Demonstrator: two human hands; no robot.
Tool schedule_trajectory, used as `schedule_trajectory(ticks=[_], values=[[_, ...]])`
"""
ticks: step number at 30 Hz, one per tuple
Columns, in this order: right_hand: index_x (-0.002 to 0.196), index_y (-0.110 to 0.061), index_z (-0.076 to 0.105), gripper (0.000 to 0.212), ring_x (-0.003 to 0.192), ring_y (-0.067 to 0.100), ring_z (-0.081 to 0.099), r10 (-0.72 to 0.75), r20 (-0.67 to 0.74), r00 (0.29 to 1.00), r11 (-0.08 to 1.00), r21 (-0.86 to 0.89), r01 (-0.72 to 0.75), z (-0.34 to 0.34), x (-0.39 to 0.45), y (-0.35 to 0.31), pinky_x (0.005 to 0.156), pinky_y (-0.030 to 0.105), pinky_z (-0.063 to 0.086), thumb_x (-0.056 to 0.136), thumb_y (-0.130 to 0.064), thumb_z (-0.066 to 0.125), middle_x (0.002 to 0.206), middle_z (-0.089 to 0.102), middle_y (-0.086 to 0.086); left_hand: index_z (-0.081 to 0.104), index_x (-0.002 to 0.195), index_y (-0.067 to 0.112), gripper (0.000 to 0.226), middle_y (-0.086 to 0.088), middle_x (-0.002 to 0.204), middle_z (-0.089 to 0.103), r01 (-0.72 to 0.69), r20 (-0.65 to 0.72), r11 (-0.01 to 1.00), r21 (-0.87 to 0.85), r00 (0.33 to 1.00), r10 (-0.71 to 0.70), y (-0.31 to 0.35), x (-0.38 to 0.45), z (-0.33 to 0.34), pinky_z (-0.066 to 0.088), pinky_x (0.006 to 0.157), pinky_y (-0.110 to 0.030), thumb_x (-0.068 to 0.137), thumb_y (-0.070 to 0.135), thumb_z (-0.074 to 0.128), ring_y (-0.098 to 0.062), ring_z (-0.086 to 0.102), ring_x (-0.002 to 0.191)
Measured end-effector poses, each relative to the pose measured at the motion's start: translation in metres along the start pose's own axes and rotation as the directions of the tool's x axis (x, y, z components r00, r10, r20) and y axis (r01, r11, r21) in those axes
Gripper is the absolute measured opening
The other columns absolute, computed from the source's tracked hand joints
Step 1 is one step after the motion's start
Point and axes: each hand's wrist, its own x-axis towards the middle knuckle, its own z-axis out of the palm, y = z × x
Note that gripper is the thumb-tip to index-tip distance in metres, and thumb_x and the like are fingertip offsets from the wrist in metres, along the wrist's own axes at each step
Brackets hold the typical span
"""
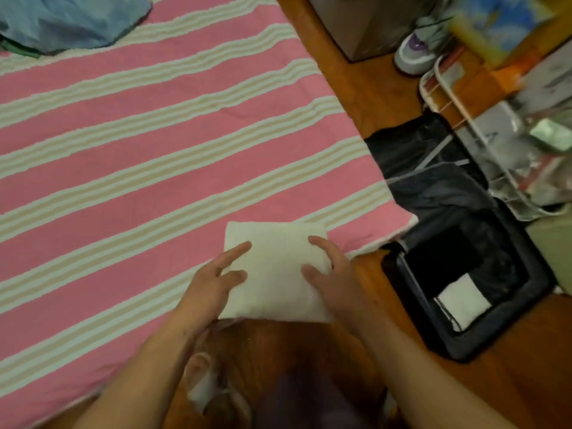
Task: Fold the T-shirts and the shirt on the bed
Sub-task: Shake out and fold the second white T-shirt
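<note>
Far left, at the head of the striped pink bedspread (139, 125): a crumpled blue garment (71, 23), unfolded, with a sliver of green cloth (18, 51) beneath its edge, apparently waiting its turn well clear of the working space. Centre, at the near corner of the bed: a folded cream T-shirt (272, 267), reduced to a neat, thick square and overhanging the mattress edge toward the wooden floor (365, 97). On its left side, the left hand (213, 280), fingers spread and fairly straight on the top face, thumb side tucked at the edge; whether anything curls beneath cannot be told. On its right side, the right hand (331, 270), fingers bent over the top and thumb pressing inward, clasping the bundle's flank. Held from both sides, most likely, to keep the layers from springing open while being lifted or squared. Further right, on the floor just beside the bed corner: an open black bin (464, 292) with a pale folded piece (461, 300) already inside, probably the destination for finished items. Beyond, blurred: a sneaker (414, 52) and a white wire rack (464, 119). By appearances, one garment stowed, one in hand, at least the blue one to go.
</note>
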Motion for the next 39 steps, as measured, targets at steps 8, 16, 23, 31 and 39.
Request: schedule_trajectory(ticks=[8,16,23,31,39], values=[[0.13,-0.043,0.049,0.05,0.125,0.006,0.041,0.122,-0.147,0.982,0.991,-0.028,-0.128,-0.219,-0.046,0.23,0.108,0.026,0.035,0.095,-0.012,0.065,0.136,0.045,-0.015,0.065,0.131,0.031,0.053,-0.031,0.096,0.068,0.01,0.179,0.98,0.199,0.983,-0.046,-0.015,-0.005,0.31,0.054,0.057,-0.023,0.094,-0.007,0.06,-0.005,0.066,0.058],[0.127,-0.039,0.047,0.046,0.121,0.012,0.044,0.343,-0.285,0.895,0.934,0.004,-0.357,-0.419,-0.054,0.526,0.092,0.02,0.032,0.098,-0.005,0.054,0.135,0.046,-0.009,0.065,0.119,0.044,0.043,0.003,0.123,0.063,0.138,0.419,0.938,0.318,0.867,-0.27,-0.131,0.08,0.644,0.061,0.08,-0.032,0.095,0.009,0.06,-0.02,0.065,0.103],[0.115,-0.04,0.053,0.059,0.118,0.02,0.051,0.107,-0.296,0.949,0.909,-0.358,-0.214,-0.553,0.081,0.644,0.102,0.035,0.043,0.078,0.004,0.042,0.128,0.054,0.001,0.061,0.122,0.038,0.06,-0.001,0.11,0.069,0.137,0.39,0.979,0.152,0.902,-0.187,-0.2,0.166,0.819,0.057,0.069,-0.028,0.093,-0.013,0.048,-0.019,0.068,0.091],[0.1,-0.041,0.05,0.051,0.067,0.026,0.054,0.128,-0.143,0.981,0.84,-0.51,-0.184,-0.59,0.209,0.72,0.057,0.042,0.049,0.085,0.005,0.035,0.095,0.056,0.007,0.044,0.151,0.026,0.06,0.0,0.139,0.059,0.087,0.391,0.954,0.288,0.898,-0.2,-0.274,0.253,0.899,0.046,0.11,-0.032,0.098,-0.002,0.053,-0.015,0.06,0.121],[0.116,-0.023,0.048,0.041,0.077,0.024,0.048,0.149,-0.153,0.977,0.808,-0.551,-0.209,-0.603,0.21,0.736,0.063,0.036,0.041,0.089,0.001,0.029,0.098,0.051,0.004,0.058,0.127,0.031,0.036,0.0,0.107,0.073,0.108,0.405,0.915,0.39,0.872,-0.276,-0.283,0.254,0.915,0.055,0.088,-0.033,0.101,0.006,0.052,-0.014,0.068,0.092]])
